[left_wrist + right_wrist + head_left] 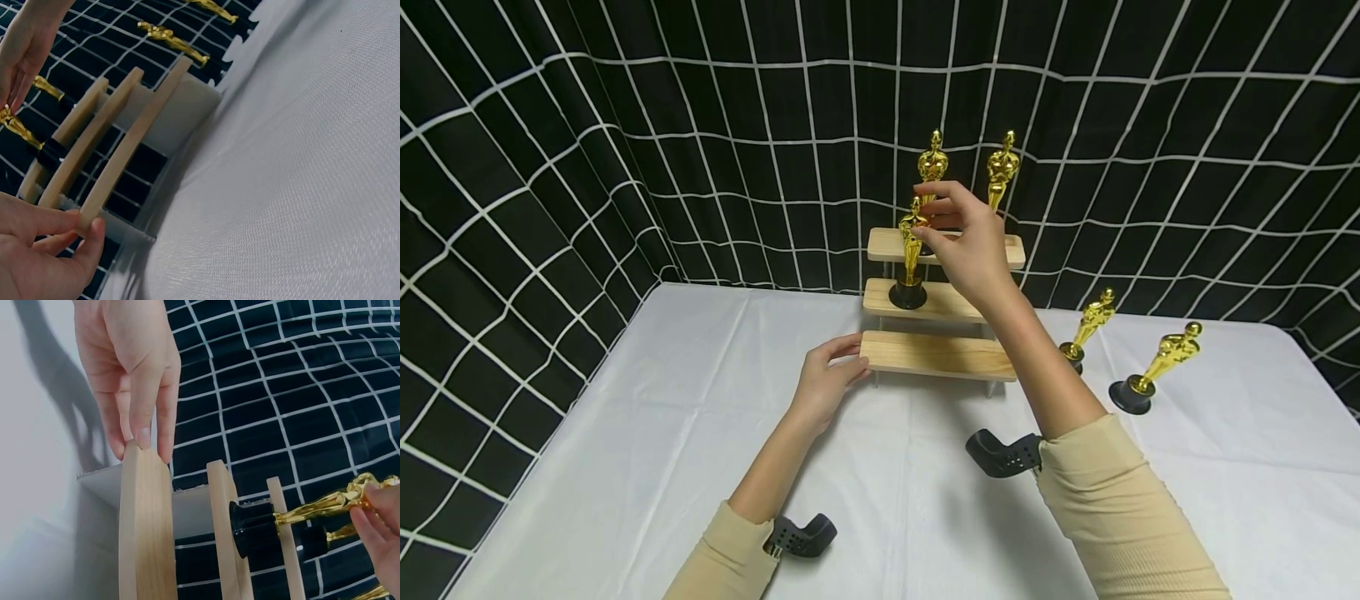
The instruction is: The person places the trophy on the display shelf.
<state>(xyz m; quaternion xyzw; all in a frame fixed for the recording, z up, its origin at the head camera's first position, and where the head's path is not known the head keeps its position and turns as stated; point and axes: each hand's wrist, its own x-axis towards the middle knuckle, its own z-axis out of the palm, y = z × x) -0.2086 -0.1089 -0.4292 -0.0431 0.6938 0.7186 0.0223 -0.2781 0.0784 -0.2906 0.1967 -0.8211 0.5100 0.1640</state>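
Note:
A three-step wooden display stand point(936, 354) with clear side supports is on the white table. My left hand point(825, 380) pinches the left end of its lowest step between thumb and fingers. My right hand point(972, 243) pinches the upper part of a gold statuette point(912, 254), whose black base point(907, 295) is at the left end of the middle step. Behind it, on the top step, are a second gold statuette point(933, 160), partly hidden by my right hand, and a third gold statuette point(1002, 167) to its right, its base hidden.
Two more gold statuettes stand on the table right of the stand, one point(1093, 314) partly behind my right forearm, the other point(1171, 357) farther right. A black curtain with a white grid point(760, 150) hangs behind the white-covered table point(700, 417).

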